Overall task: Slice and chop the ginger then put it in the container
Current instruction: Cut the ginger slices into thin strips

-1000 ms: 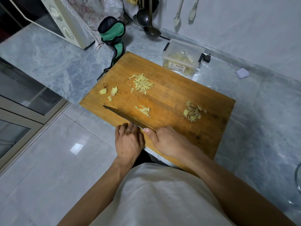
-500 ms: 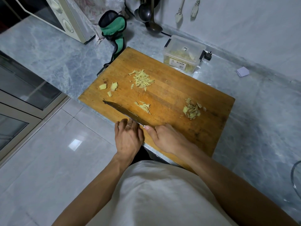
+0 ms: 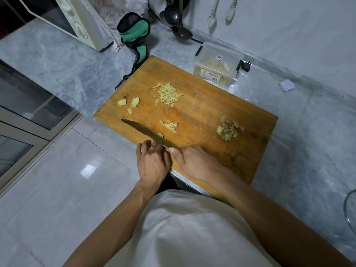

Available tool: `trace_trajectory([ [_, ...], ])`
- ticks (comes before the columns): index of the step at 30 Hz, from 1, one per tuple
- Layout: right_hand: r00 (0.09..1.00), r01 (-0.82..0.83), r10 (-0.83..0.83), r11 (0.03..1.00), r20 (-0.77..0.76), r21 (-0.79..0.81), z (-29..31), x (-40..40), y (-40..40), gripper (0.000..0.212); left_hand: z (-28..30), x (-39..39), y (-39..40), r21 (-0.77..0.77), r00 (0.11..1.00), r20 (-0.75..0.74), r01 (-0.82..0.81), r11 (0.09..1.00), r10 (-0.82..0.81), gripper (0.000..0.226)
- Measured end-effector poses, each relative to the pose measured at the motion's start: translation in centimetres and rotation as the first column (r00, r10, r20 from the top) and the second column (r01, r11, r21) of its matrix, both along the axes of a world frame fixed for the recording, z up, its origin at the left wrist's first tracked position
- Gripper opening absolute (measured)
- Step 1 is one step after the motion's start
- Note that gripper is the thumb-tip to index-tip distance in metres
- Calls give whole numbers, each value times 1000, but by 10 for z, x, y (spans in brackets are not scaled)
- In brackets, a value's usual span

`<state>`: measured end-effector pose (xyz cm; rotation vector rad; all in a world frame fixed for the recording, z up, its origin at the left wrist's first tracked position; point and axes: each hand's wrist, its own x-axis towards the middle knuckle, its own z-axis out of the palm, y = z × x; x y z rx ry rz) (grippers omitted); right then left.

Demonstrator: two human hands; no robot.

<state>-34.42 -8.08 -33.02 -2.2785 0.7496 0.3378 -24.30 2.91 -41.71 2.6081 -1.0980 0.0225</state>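
Note:
A wooden cutting board lies on the grey marble counter. On it are a heap of ginger strips, a smaller heap by the knife, three ginger chunks at the left and a pile of scraps at the right. My right hand grips the handle of the knife, whose blade points left along the near edge. My left hand has its fingertips against the blade near the handle. A clear plastic container with ginger inside stands behind the board.
A microwave and a green oven mitt sit at the back left. Ladles hang on the wall. A small folded paper lies at the right, and a glass bowl rim shows at the right edge.
Both hands and the knife stay at the board's near edge. Only the view has shifted a little.

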Motion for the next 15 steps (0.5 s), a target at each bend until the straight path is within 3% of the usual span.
trace_trajectory([
  [8,1000,-17,17,1000,1,-14,1,-2,-5,70,-3,3,1,-17,1000,3,1,1000,-1,17],
  [15,999,-47,48,998,10,-29,-2,-6,-6,70,-1,3,1,-14,1000,-17,-4,1000,4,22],
])
